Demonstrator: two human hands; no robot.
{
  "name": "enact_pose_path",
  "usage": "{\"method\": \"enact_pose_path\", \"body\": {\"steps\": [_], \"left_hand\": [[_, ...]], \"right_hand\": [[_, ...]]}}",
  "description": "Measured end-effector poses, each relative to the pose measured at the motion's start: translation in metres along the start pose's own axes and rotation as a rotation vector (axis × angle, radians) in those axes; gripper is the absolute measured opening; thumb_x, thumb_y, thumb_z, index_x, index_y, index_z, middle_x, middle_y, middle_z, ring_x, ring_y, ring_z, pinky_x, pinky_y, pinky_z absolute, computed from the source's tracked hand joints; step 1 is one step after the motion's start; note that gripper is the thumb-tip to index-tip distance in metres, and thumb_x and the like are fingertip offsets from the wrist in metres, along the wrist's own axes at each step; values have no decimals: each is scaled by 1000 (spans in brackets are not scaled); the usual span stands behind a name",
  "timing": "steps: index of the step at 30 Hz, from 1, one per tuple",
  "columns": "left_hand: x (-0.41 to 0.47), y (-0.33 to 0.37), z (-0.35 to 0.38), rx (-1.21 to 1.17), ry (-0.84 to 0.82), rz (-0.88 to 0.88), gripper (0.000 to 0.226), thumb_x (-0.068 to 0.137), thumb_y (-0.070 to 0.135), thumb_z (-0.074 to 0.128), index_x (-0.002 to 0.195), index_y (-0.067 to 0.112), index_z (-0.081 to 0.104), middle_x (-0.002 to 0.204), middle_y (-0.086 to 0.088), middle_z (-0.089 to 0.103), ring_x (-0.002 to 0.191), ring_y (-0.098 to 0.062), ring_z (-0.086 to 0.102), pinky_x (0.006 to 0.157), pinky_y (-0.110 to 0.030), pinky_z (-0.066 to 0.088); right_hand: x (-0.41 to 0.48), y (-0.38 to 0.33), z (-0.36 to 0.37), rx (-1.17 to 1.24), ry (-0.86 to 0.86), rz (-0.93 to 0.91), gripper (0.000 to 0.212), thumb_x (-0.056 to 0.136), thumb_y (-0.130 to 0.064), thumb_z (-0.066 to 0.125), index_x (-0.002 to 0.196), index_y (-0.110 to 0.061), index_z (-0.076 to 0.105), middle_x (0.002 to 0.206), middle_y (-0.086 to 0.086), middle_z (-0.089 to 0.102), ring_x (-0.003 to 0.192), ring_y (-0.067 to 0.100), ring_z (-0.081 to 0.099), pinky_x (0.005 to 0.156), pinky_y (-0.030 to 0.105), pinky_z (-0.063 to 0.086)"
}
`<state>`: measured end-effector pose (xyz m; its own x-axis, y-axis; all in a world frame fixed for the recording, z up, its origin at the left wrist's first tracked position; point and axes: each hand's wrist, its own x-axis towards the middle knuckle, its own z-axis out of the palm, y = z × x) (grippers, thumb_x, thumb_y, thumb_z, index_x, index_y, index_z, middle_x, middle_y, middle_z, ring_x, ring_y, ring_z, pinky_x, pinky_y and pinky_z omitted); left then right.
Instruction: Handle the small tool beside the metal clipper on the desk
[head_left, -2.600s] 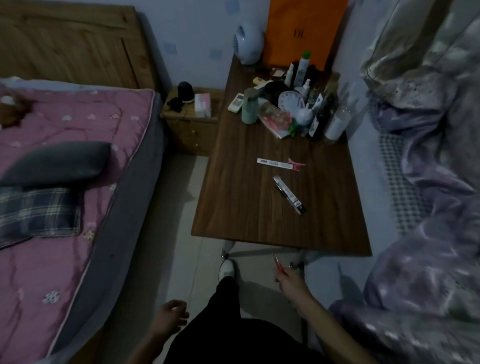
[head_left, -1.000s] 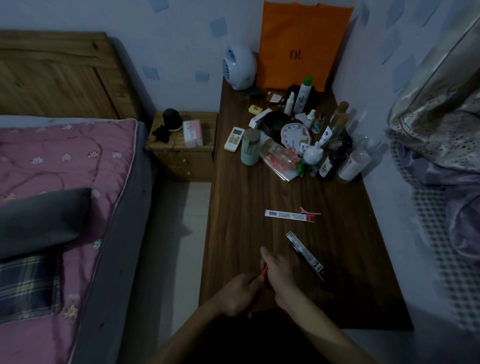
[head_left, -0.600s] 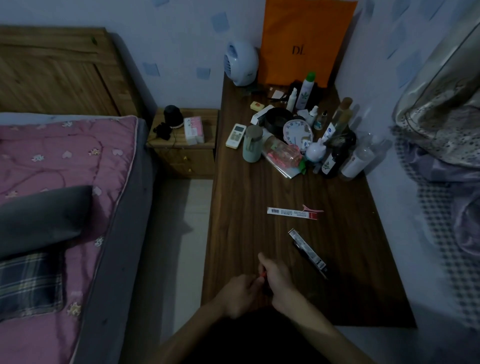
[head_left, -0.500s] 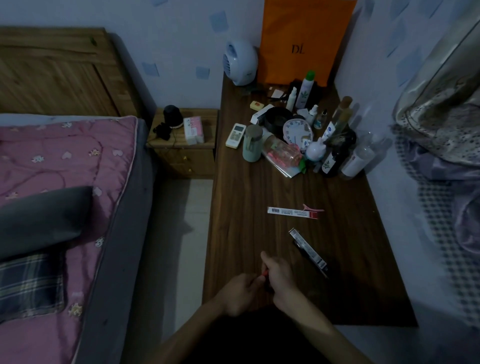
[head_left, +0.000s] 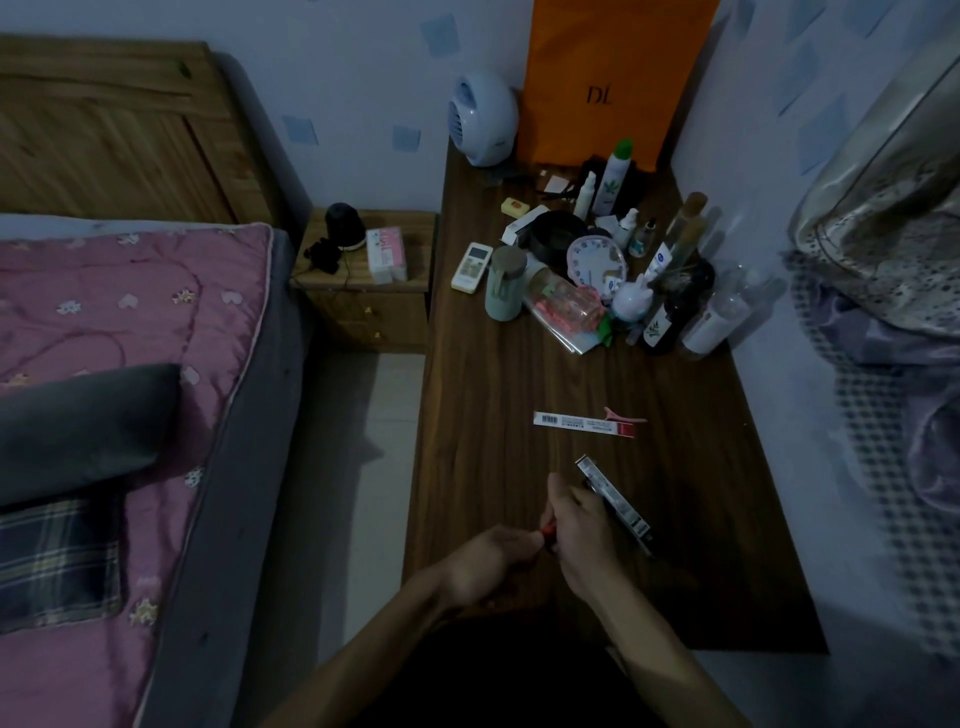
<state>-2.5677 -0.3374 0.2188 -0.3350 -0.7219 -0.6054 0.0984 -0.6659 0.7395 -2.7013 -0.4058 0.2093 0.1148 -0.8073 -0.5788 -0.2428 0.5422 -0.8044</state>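
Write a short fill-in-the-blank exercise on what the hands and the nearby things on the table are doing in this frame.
1. Both hands, the left hand and the right hand, hold a small ____ object between them.
2. The tall paper bag at the far end of the table is ____.
3. The dark narrow box lies just beside the ____ hand.

Missing words: red; orange; right

A small red item, mostly hidden, sits pinched between both hands above the table's near edge.
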Motion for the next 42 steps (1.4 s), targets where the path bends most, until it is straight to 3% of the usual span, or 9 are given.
{"method": "enact_pose_path", "body": {"steps": [11,14,17,20,22,27,33,38,42], "left_hand": [[-7,10,1,-423,-182,-143,37,93,47,50,63,25,51,48,8,39,34,-5,32,31,-12,25],[-8,9,1,-143,-26,-55,41,96,47,46,64,25,57,51,6,46,39,-8,37,38,-19,31],[-9,8,-2,326,173,102,39,100,42,41,71,25,61,59,9,56,49,-5,46,55,-27,36],[-8,5,-8,769,286,166,37,101,41,39,78,20,58,80,-6,69,70,-17,62,64,-32,41],[-8,2,-9,817,290,187,36,102,40,38,75,23,54,80,-7,67,72,-20,61,65,-33,41],[-14,5,-11,330,165,128,45,100,39,43,60,34,62,54,11,41,47,-5,34,50,-28,29],[-23,8,-5,-69,32,33,48,102,37,41,61,23,63,46,3,39,35,-13,28,39,-27,17],[-32,-18,-23,-534,-89,-191,45,98,39,38,59,21,46,45,4,32,30,-6,26,36,-16,8],[-44,-44,-36,-436,76,-133,39,92,44,48,63,19,51,50,0,36,37,-11,31,38,-22,14]], "right_hand": [[0,-11,-4,-110,-9,-229,55,82,-68,46,53,-21,56,47,-4,50,48,11,49,56,37,41],[-1,-10,-8,-138,-22,-208,50,80,-69,48,58,-26,60,51,-8,53,56,10,51,61,37,43],[-3,-5,-9,-153,-97,23,56,80,-75,50,83,-21,67,75,-5,62,74,18,59,69,36,45],[-7,5,4,-134,-100,244,54,84,-72,54,98,-21,66,95,9,69,83,23,63,66,33,46],[-9,6,11,-119,-43,267,48,87,-66,56,96,-19,62,91,10,68,78,23,62,65,33,46],[-13,1,11,-70,-56,157,33,87,-49,59,71,-20,58,63,-2,54,59,11,54,61,32,42],[-16,0,8,-22,-118,109,22,94,-32,61,78,-17,56,58,-5,49,57,12,45,54,29,34],[-11,-21,-25,135,-40,-14,47,99,-20,49,52,-23,54,48,-6,46,48,11,42,54,30,33],[15,-38,-68,83,19,-70,40,100,-32,52,63,-19,49,50,-5,41,43,10,37,50,28,31]]}}
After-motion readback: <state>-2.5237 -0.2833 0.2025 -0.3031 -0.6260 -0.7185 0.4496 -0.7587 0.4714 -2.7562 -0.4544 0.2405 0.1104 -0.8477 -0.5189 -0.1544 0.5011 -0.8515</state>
